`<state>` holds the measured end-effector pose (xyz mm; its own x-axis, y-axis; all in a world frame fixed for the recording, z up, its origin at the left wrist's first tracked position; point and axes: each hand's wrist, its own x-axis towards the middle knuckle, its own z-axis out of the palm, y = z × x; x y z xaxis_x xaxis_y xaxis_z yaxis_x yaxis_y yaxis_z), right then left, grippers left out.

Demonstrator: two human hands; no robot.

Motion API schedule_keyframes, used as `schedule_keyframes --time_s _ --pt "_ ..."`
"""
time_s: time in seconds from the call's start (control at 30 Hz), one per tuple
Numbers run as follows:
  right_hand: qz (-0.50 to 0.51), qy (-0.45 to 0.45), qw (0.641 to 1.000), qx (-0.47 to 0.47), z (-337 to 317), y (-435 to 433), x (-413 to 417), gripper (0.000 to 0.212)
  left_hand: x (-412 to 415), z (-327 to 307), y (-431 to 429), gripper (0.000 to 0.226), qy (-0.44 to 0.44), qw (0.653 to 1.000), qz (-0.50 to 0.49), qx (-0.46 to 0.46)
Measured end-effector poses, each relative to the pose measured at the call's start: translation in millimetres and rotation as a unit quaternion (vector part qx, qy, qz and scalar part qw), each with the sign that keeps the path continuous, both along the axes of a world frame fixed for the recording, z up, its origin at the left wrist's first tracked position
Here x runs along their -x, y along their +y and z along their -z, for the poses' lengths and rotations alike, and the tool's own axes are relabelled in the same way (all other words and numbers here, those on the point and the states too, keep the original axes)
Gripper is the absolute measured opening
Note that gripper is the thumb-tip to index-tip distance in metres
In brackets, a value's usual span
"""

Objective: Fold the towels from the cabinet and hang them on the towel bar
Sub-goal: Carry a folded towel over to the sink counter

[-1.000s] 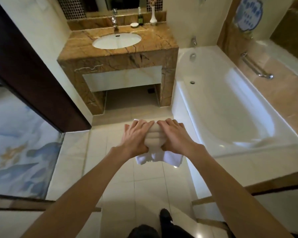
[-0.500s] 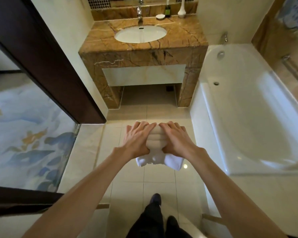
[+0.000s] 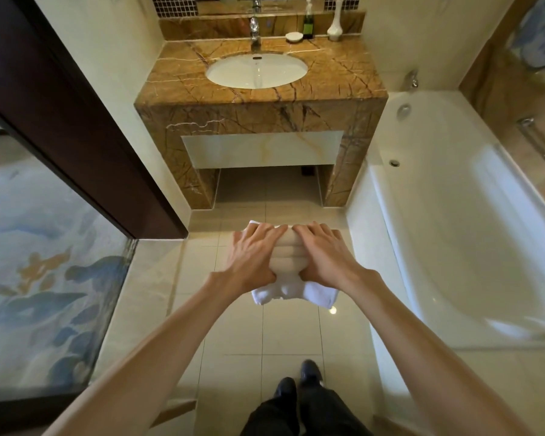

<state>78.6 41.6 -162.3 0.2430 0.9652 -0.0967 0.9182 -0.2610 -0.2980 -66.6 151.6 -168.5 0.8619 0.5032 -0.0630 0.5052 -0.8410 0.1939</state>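
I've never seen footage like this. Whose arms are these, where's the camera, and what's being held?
No machine here: a person wears a wide-angle camera on the head, looking forward and down, so you see their own bare arms. The left hand and right hand grip folded white towels between them, above the tiled floor. Ahead is a marble vanity with a sink; a dish, dark bottle and white vase stand at its back. A bathtub lies to the right.

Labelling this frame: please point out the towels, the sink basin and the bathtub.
towels [image 3: 289, 257], head view, ridged top of the stack
sink basin [image 3: 257, 72], head view, bare white bowl
bathtub [image 3: 453, 231], head view, bare inner wall
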Motion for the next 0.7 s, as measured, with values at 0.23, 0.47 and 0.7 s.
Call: schedule_keyframes --time_s 0.23,0.47,0.7 --pt "-0.016 -0.008 1.0 0.001 5.2 37.8 -37.2 0.08 -36.1 0.8 34.3 0.092 0.022 1.0 -0.013 -0.006" --pt "-0.041 -0.003 0.999 -0.011 18.4 78.3 -87.2 0.081 -79.7 3.3 70.8 0.092 0.034 0.999 -0.025 -0.009" --pt "-0.063 -0.034 0.997 0.0 22.9 114.8 -130.1 0.081 -121.6 0.9 104.8 0.089 0.043 0.999 -0.021 -0.007"
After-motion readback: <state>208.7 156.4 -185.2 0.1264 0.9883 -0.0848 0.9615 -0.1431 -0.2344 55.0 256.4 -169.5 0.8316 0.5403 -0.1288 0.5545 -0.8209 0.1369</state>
